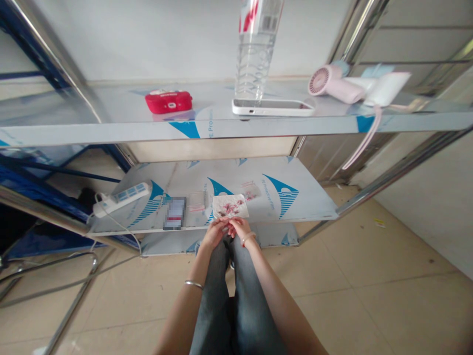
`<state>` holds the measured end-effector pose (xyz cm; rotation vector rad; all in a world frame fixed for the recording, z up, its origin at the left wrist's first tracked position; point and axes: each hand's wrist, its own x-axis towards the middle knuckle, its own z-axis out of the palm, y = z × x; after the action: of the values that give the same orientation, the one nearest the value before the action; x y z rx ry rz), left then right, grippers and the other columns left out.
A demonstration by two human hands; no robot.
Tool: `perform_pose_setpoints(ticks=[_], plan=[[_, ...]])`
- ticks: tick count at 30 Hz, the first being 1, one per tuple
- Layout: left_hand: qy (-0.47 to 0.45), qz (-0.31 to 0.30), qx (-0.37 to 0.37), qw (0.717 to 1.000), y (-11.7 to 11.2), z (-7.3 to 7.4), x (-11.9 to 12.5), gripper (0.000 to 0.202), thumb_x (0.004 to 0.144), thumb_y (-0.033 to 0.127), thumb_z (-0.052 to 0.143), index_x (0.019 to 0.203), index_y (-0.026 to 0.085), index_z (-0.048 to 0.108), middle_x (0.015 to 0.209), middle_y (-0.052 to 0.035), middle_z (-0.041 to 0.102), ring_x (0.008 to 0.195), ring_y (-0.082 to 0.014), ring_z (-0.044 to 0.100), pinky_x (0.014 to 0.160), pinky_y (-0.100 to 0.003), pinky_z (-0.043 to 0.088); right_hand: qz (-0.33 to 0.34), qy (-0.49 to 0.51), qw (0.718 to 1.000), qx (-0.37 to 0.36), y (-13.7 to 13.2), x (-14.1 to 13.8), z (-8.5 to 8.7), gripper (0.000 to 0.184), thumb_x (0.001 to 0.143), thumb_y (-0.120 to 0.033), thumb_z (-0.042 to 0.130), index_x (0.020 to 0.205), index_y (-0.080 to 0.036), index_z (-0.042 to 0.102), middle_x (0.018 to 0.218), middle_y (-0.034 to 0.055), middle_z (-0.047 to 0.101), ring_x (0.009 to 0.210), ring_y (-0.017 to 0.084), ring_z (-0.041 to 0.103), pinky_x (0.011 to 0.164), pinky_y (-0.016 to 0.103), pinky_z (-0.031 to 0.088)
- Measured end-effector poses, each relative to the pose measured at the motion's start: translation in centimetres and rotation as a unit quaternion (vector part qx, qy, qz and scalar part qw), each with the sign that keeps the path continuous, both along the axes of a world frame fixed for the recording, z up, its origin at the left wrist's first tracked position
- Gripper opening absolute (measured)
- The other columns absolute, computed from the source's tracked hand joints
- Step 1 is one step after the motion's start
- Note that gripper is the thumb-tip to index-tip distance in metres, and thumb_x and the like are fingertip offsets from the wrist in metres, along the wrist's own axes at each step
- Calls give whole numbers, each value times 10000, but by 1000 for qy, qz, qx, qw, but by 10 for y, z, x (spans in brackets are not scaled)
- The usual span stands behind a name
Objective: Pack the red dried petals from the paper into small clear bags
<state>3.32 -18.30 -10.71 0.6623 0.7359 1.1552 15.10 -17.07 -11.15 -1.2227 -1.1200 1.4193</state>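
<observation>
My left hand (215, 233) and my right hand (239, 227) meet at the front edge of the lower shelf (310, 207). The fingers of both are bent and pinched close together; what they hold, if anything, is too small to make out. Just beyond the fingertips lies a white sheet (229, 205) with small pink and dark red pieces scattered on it. Behind it to the right is a clear little bag (251, 190) with reddish bits. A second flat clear packet (197, 201) rests left of the sheet, beside a phone (175, 213) with a blurred screen.
A white power strip (121, 198) lies at the lower shelf's left end, its cable hanging down. On the upper shelf (129, 129) stand a red case (169, 101), a water bottle (254, 64), a white-edged phone (273, 107) and a pink handheld fan (334, 85). Metal posts flank both sides.
</observation>
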Motion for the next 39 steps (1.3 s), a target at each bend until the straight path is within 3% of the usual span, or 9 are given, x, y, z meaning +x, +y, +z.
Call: perform_pose_setpoints(ticks=[5,12,16,21,27,33,39], plan=[[25,68,-25,997,-3,-1,0,271,579,279,779,726,134,603,696,-19,647,658,-142,624,609,-257,492,-8,-26,1000,9,-2,0,3,236,678,-395,526,607,-170,534,396,-31,497,309,94,437,324,186,312],[103,71,-24,992,-5,3,-1,328,541,341,795,720,116,638,713,-40,667,659,-142,629,615,-247,495,-13,-59,998,-13,-5,0,8,200,735,-314,475,620,-155,515,378,-22,491,301,85,419,335,179,304],[175,51,26,983,-5,2,-1,287,608,349,736,745,124,622,693,-26,657,619,-134,618,605,-255,508,-29,-96,995,-21,-4,-3,8,210,747,-315,485,594,-172,500,372,-54,447,294,83,413,314,172,292],[301,36,79,950,-4,0,-4,214,681,359,615,718,151,581,670,-17,633,635,-170,617,506,-255,497,-17,-165,986,-25,-3,-5,5,196,778,-285,501,616,-175,521,414,-48,482,305,92,431,333,187,309],[406,36,164,898,-1,0,-14,202,718,313,530,638,146,611,593,-13,617,581,-135,563,580,-244,453,11,-282,959,34,1,-8,4,233,850,-262,498,658,-161,586,535,10,582,440,115,509,468,213,348],[440,100,173,876,-1,-2,-10,200,738,301,495,635,162,596,594,-16,610,556,-129,543,556,-230,432,9,-430,895,115,0,-15,1,253,896,-199,442,726,-145,621,731,84,657,660,152,570,598,220,351],[495,153,173,838,-6,-1,-1,171,760,248,490,637,173,581,618,-24,622,594,-141,568,594,-234,429,-14,-419,895,154,-4,-20,-7,215,872,-146,430,775,-154,621,713,70,644,637,152,557,593,219,346]])
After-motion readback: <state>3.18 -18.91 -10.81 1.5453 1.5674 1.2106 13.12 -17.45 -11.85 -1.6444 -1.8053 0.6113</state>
